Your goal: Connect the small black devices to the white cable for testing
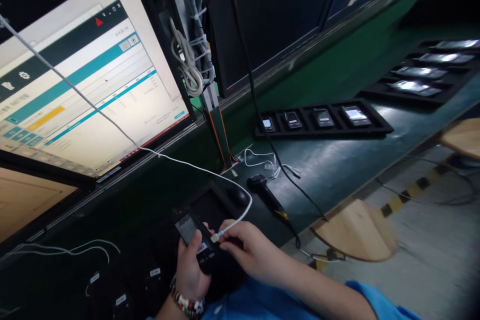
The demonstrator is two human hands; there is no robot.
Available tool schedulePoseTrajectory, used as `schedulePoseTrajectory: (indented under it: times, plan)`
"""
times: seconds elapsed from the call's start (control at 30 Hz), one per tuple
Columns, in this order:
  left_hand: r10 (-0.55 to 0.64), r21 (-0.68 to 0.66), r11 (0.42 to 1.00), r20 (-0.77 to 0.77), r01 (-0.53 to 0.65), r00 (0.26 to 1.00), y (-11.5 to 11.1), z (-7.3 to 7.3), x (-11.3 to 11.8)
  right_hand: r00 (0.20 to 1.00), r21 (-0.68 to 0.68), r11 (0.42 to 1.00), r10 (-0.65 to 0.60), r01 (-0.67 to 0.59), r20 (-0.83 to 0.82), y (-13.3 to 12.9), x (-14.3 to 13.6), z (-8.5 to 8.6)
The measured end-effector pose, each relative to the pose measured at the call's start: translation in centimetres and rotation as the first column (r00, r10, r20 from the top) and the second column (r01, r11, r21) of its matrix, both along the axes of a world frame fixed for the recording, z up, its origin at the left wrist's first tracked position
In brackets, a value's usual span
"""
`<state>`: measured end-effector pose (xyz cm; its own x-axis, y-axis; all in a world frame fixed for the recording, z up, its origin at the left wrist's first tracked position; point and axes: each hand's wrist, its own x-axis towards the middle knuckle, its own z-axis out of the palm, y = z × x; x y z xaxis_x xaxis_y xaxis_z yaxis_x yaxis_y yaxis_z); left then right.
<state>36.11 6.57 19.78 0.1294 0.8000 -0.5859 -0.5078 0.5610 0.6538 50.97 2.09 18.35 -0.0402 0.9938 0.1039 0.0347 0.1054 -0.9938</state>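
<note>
The left hand [191, 270] is wrapped around a small black phone [195, 239], thumb pressed on its face, low in the view just above the person's blue lap. The phone's long axis runs from upper left to lower right, with its lit screen end pointing up and left toward the monitor [86, 75] and its lower end toward the right hand [249, 250]. That hand is pinched shut on the plug of a white cable [232, 222], the plug tip touching or just beside the phone's lower right edge; whether it is seated I cannot tell. The cable loops up to the right, then runs left across the front of the monitor. Just beyond the hands lie a dark tray [210, 205] and a black mouse [237, 196], and beside these a black handheld scanner [267, 196] lies on the green bench [337, 165]. More loose white cables [262, 160] lie further back. A long black tray of phones [322, 120] sits well apart to the right, another tray [423, 75] behind it. A round wooden stool [356, 232] stands to the right of the right forearm.
</note>
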Motion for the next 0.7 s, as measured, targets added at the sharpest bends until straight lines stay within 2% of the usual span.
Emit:
schedulePoseTrajectory:
  times: [0.1, 0.17, 0.23, 0.27, 0.3, 0.37, 0.43, 0.53, 0.7]
  plan:
    - [-0.001, -0.119, 0.993, 0.067, 0.009, 0.998, 0.1, 0.2, 0.1, 1.0, 0.283, 0.959, 0.005, -0.008, 0.012, 0.2, 0.2, -0.5]
    - [0.004, -0.22, 0.975, 0.13, 0.025, 0.991, 0.1, 0.2, 0.2, 0.997, 0.488, 0.872, -0.066, 0.036, 0.044, 0.3, 0.2, -1.0]
    - [0.014, -0.265, 0.964, 0.168, 0.031, 0.986, 0.1, 0.3, 0.3, 0.991, 0.592, 0.801, -0.132, 0.088, 0.032, 0.2, 0.2, -1.6]
    - [0.017, -0.264, 0.964, 0.164, 0.028, 0.986, 0.1, 0.2, 0.4, 0.989, 0.579, 0.807, -0.148, 0.118, 0.005, 0.1, 0.1, -1.8]
    - [0.016, -0.247, 0.969, 0.144, 0.021, 0.989, 0.1, 0.2, 0.4, 0.987, 0.528, 0.836, -0.155, 0.149, -0.033, 0.1, 0.0, -2.0]
    - [-0.001, -0.187, 0.982, 0.09, 0.018, 0.996, 0.1, 0.2, 0.2, 0.98, 0.378, 0.906, -0.154, 0.191, -0.127, -0.2, -0.2, -2.1]
    - [-0.033, -0.138, 0.99, 0.043, 0.039, 0.999, 0.1, 0.0, 0.1, 0.971, 0.243, 0.951, -0.143, 0.189, -0.194, -0.3, -0.3, -1.9]
    - [-0.078, -0.1, 0.992, 0.001, 0.077, 0.997, 0.1, -0.1, 0.0, 0.972, 0.131, 0.981, -0.117, 0.146, -0.206, -0.2, -0.3, -1.4]
    - [-0.055, -0.09, 0.995, -0.047, 0.051, 0.997, -0.2, 0.0, 0.5, 0.97, 0.036, 0.987, -0.144, 0.154, -0.197, -0.1, -0.2, -1.3]
